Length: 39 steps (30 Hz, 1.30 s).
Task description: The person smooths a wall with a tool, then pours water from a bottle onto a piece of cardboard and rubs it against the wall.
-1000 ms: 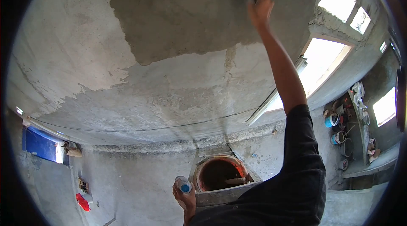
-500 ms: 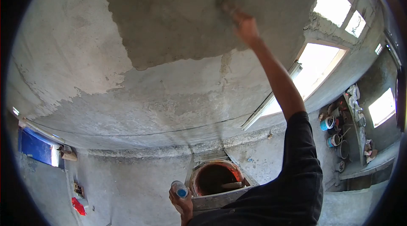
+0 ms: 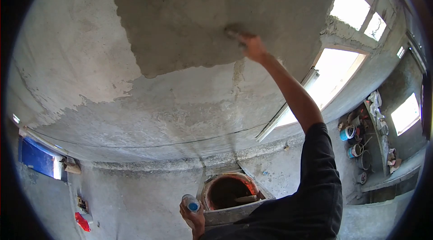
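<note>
My right hand (image 3: 253,47) is raised at the end of my outstretched arm, closed on a small hand tool (image 3: 233,32) whose dark end is blurred against the wall. A dark, damp-looking patch of plaster (image 3: 180,23) surrounds that tool. Low in the view, my left hand (image 3: 194,218) is wrapped around a clear plastic bottle (image 3: 192,202) with a blue cap. Close to the bottle, a round basin (image 3: 208,191) with an orange inner side holds dark grey mix, and a wooden handle (image 3: 246,198) lies across it.
Bright openings (image 3: 336,71) break the wall at right. A thin cable (image 3: 180,144) runs along the wall's lower part. Several buckets (image 3: 347,132) stand at far right beside a shelf (image 3: 379,136). At left are a blue panel (image 3: 39,156) and a red item (image 3: 82,222) on the floor.
My right hand has moved down and slightly left over the damp plaster with the tool. My left hand still holds the bottle in nearly the same place.
</note>
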Each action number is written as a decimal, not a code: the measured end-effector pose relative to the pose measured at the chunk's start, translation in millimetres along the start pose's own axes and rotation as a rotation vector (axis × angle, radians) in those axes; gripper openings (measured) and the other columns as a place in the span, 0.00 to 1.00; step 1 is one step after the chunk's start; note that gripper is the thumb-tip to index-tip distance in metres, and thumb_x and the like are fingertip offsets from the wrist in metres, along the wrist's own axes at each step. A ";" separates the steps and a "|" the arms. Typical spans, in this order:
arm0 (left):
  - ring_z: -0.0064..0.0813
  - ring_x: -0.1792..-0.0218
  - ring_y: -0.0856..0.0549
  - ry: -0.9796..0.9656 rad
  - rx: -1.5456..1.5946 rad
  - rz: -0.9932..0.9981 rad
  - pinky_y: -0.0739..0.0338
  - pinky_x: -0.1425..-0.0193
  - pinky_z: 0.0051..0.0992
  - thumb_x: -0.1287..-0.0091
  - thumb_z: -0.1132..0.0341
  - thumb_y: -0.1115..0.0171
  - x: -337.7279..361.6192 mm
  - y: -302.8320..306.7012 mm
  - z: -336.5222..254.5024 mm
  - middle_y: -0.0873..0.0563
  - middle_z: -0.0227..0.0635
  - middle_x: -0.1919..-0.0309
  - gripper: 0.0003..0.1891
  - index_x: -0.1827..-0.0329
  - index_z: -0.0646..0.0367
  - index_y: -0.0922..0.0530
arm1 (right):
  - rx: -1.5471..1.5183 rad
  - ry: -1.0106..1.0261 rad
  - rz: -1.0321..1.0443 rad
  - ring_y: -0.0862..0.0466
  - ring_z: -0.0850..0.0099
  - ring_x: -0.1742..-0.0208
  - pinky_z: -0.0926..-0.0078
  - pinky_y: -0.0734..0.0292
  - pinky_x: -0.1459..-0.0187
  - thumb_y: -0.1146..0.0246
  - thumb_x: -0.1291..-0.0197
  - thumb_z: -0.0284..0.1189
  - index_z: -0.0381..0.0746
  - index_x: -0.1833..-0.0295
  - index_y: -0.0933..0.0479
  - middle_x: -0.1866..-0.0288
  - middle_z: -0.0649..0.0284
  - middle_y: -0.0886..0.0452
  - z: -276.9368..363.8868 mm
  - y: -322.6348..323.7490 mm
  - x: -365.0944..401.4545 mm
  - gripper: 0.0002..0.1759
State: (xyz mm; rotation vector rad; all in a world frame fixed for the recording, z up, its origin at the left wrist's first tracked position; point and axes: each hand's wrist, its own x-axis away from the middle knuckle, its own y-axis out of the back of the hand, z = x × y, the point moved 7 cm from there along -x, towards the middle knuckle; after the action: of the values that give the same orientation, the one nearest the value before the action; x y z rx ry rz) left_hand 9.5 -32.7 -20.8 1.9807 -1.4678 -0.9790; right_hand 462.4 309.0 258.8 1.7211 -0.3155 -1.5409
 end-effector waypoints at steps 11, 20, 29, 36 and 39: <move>0.59 0.55 0.23 -0.001 -0.005 -0.017 0.28 0.50 0.50 0.56 0.69 0.25 -0.5 2.9 -4.2 0.22 0.52 0.57 0.32 0.46 0.65 0.30 | 0.212 -0.138 -0.428 0.25 0.57 0.37 0.60 0.27 0.38 0.37 0.59 0.18 0.46 0.36 0.28 0.38 0.57 0.24 -48.0 98.0 -41.0 0.38; 0.58 0.54 0.22 -0.003 0.026 0.004 0.28 0.50 0.49 0.57 0.70 0.25 -0.7 1.1 0.0 0.22 0.51 0.57 0.33 0.46 0.64 0.30 | 0.152 -0.419 -0.244 0.26 0.56 0.36 0.61 0.28 0.37 0.37 0.57 0.18 0.47 0.33 0.31 0.37 0.57 0.25 -35.3 116.8 -38.2 0.40; 0.57 0.52 0.21 -0.002 0.015 0.018 0.27 0.47 0.46 0.58 0.73 0.25 -0.5 0.7 -1.1 0.21 0.51 0.54 0.34 0.45 0.63 0.31 | 0.211 -0.054 -0.310 0.28 0.58 0.34 0.62 0.26 0.38 0.37 0.57 0.17 0.45 0.35 0.29 0.33 0.57 0.29 -43.4 36.3 13.9 0.38; 0.58 0.53 0.22 0.015 0.041 0.026 0.28 0.48 0.49 0.57 0.70 0.25 0.7 -0.9 5.7 0.21 0.52 0.56 0.33 0.46 0.64 0.30 | 0.126 -0.254 -0.558 0.26 0.56 0.36 0.62 0.25 0.40 0.40 0.58 0.17 0.46 0.36 0.27 0.36 0.55 0.25 -39.9 121.8 -17.5 0.36; 0.58 0.52 0.22 -0.023 0.031 0.006 0.28 0.47 0.49 0.56 0.70 0.25 0.3 -1.6 3.1 0.21 0.52 0.55 0.32 0.46 0.64 0.30 | 0.119 -0.148 -0.653 0.27 0.57 0.34 0.62 0.25 0.41 0.40 0.57 0.18 0.47 0.35 0.28 0.34 0.56 0.27 -43.9 136.5 -51.5 0.37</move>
State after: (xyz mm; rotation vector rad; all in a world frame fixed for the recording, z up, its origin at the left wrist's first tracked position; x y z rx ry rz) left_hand 8.2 -32.4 -24.0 1.9917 -1.5095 -0.9856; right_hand 533.3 269.3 387.8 1.9146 0.1050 -2.1539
